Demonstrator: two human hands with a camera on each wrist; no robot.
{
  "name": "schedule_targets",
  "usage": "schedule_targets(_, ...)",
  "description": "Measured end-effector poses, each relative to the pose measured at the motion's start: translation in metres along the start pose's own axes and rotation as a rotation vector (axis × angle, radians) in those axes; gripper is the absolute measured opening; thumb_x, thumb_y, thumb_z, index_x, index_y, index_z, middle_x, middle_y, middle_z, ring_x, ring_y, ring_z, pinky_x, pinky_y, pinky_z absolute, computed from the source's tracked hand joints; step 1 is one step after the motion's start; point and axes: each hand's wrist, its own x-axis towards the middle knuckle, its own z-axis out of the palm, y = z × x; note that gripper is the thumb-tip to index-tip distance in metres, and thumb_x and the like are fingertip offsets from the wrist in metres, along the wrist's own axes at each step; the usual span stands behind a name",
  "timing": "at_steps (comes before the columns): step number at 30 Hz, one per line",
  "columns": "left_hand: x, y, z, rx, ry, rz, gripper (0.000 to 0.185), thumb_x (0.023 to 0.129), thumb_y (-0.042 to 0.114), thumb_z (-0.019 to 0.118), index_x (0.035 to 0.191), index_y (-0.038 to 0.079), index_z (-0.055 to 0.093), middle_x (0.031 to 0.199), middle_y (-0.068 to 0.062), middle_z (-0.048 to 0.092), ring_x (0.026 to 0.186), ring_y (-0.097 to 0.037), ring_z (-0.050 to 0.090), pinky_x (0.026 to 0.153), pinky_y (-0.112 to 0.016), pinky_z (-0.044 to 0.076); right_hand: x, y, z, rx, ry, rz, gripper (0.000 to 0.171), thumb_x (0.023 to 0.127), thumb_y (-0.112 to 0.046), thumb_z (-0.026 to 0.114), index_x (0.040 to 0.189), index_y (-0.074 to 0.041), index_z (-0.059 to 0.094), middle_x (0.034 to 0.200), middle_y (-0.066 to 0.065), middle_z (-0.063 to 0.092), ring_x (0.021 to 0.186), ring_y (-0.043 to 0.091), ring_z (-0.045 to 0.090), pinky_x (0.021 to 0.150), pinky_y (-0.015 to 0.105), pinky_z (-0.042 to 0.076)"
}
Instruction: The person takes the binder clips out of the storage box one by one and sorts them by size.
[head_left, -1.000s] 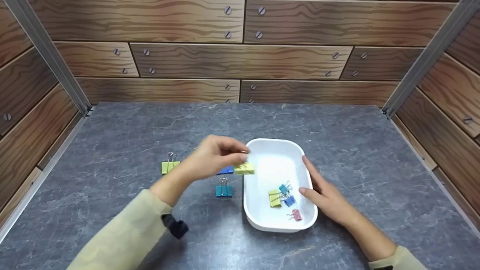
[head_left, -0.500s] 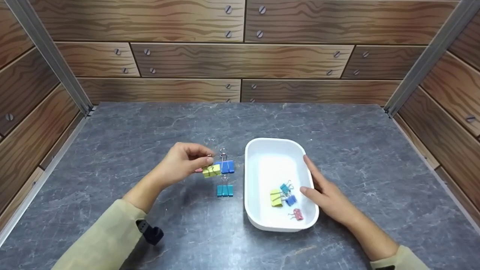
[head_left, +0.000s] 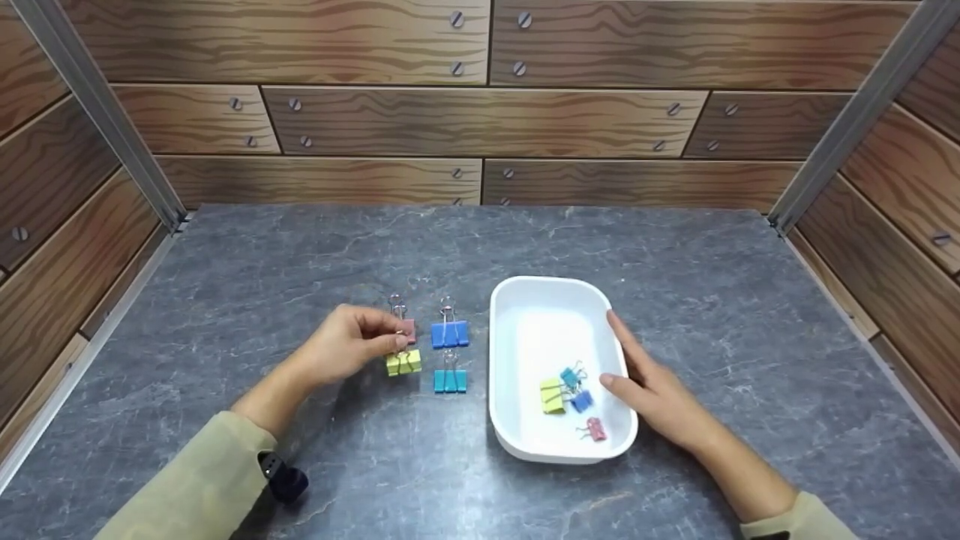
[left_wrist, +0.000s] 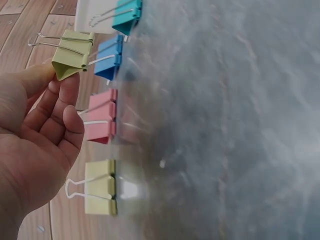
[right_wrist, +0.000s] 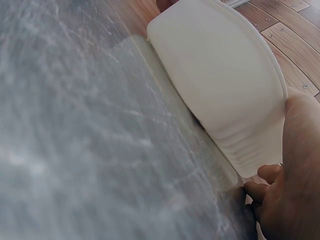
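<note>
Centrally, left hand (head_left: 349,346) with grip closed, thumb and fingertips (left_wrist: 64,85) pinching the wire handle of a yellow-green binder clip (head_left: 403,362), held just above the desk (head_left: 300,255); clip body hanging directly below and slightly right of the fingertips. Seen from the left wrist view, same clip (left_wrist: 72,57) projecting from the fingertips, wire loops pointing away from the palm.

Just behind the grip, pink clip (head_left: 405,327) standing on the desk, handles up. Right of it, blue clip (head_left: 449,333); nearer the person, teal clip (head_left: 450,380), both just beside the held clip yet apart from it. Shown only in the left wrist view, a pale yellow clip (left_wrist: 100,186) lying beside the pink one.

Further right, white tray (head_left: 551,300) on the desk, holding a yellow-green clip (head_left: 550,395), a small teal clip (head_left: 569,376), a small blue clip (head_left: 580,402) and a small pink clip (head_left: 593,429), clustered toward the near end.

Right hand (head_left: 652,390) resting against the tray's right wall, fingers straight along the rim, grip open, nothing pinched.
</note>
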Motion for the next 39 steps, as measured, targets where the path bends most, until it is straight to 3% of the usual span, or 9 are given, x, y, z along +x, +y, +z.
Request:
schedule_targets(3,-0.003,-0.004,0.000,0.015,0.004,0.001,0.019,0.098,0.006,0.075,0.113,-0.006,0.078,0.117,-0.020,0.076,0.093,-0.012,0.071,0.080,-0.024,0.059,0.000,0.001,0.000,0.005,-0.001,-0.002,0.082,0.105,-0.025,0.067,0.171,-0.033,0.019,0.163,0.020,0.043,0.134,0.031,0.058,0.103,0.023,0.048)
schedule_targets(9,-0.007,-0.010,0.000,0.065,0.016,-0.001,0.017,0.097,0.006,0.075,0.110,-0.006,0.079,0.095,-0.011,0.078,0.080,-0.009,0.062,0.070,-0.020,0.053,0.000,0.000,0.000,0.017,-0.006,0.000,0.082,0.105,-0.024,0.067,0.171,-0.033,0.018,0.164,0.019,0.042,0.132,0.031,0.059,0.102,0.023,0.049)
schedule_targets(14,-0.006,-0.015,0.002,0.092,0.016,-0.007,0.015,0.098,0.006,0.075,0.107,-0.004,0.080,0.090,-0.007,0.076,0.078,-0.011,0.060,0.068,-0.020,0.051,-0.001,-0.001,0.000,0.014,-0.011,0.013,0.081,0.106,-0.026,0.066,0.171,-0.034,0.018,0.165,0.017,0.040,0.136,0.030,0.056,0.103,0.021,0.047)
schedule_targets(26,-0.003,-0.022,0.006,0.099,0.031,-0.023,0.014,0.097,0.004,0.075,0.108,-0.003,0.080,0.092,-0.007,0.077,0.078,-0.011,0.062,0.067,-0.020,0.052,0.000,-0.001,0.000,0.002,-0.006,0.011,0.082,0.106,-0.026,0.066,0.171,-0.033,0.018,0.165,0.018,0.040,0.137,0.031,0.055,0.105,0.021,0.045)
schedule_targets(39,-0.002,-0.024,0.005,0.144,0.071,-0.029,0.015,0.094,0.003,0.077,0.107,0.000,0.082,0.104,-0.011,0.080,0.090,-0.014,0.067,0.080,-0.023,0.056,0.000,0.000,0.000,0.025,-0.008,0.009,0.082,0.105,-0.024,0.067,0.171,-0.033,0.019,0.163,0.019,0.044,0.133,0.030,0.058,0.102,0.023,0.050)
